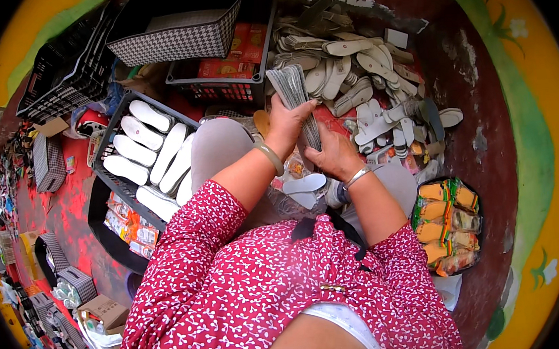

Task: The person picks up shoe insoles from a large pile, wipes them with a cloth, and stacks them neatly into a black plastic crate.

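Observation:
Between my knees, both hands grip an upright bundle of grey insoles [289, 82], their edges stacked close together. My left hand [284, 122] wraps round its left side, fingers partly hidden behind it. Lower down on the right, my right hand [337, 154] pinches the bundle's lower part. Just beyond the bundle lies a large heap of loose grey-white insoles [340, 73]. Below my hands rest pale insoles [304, 184] on clear plastic wrapping. To my left, several white insoles [172, 152] fill a black plastic crate [117, 178].
A houndstooth-patterned bin [178, 42] sits over a black crate [218, 85] holding red boxes. Further left are another black crate [65, 80] and assorted goods. On the right stands a tray of packaged yellow insoles [432, 211], near the curved painted wall [533, 152].

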A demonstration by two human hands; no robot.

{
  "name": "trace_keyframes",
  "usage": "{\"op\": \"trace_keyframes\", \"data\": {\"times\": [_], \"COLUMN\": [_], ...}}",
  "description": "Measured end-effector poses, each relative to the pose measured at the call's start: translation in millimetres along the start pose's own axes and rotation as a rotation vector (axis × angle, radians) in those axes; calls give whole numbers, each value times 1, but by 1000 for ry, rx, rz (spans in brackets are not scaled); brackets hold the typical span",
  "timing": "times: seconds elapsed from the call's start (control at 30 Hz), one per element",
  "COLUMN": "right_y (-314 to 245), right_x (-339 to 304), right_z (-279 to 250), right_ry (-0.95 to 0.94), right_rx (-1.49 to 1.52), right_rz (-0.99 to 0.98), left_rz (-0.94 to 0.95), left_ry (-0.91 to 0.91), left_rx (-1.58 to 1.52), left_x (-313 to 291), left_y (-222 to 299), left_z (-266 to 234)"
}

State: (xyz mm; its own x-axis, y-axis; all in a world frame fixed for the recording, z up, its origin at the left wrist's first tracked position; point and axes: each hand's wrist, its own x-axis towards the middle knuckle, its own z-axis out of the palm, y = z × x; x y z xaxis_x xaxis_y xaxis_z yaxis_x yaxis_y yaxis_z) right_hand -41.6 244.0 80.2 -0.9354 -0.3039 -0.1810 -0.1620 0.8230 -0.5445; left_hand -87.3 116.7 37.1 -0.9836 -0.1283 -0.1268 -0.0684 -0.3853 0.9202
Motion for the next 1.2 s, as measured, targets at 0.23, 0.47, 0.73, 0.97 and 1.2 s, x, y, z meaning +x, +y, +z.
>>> {"op": "trace_keyframes", "data": {"times": [0.23,0.47,0.73,0.97,1.2], "right_y": [-9,5,26,21,29], "right_x": [-2,4,3,-4,8], "right_z": [1,10,-16,-13,-17], "right_ry": [-3,18,-106,-245,-159], "right_rx": [-43,17,1513,1560,1116], "right_rz": [36,101,50,90,25], "left_rz": [-43,-168,-425,-428,-328], "left_ry": [53,68,-309,-551,-444], "left_rx": [-3,-21,-527,-599,-492], "left_x": [0,7,9,-4,4], "left_y": [3,1,32,35,29], "left_z": [-1,-2,-4,4,-6]}}
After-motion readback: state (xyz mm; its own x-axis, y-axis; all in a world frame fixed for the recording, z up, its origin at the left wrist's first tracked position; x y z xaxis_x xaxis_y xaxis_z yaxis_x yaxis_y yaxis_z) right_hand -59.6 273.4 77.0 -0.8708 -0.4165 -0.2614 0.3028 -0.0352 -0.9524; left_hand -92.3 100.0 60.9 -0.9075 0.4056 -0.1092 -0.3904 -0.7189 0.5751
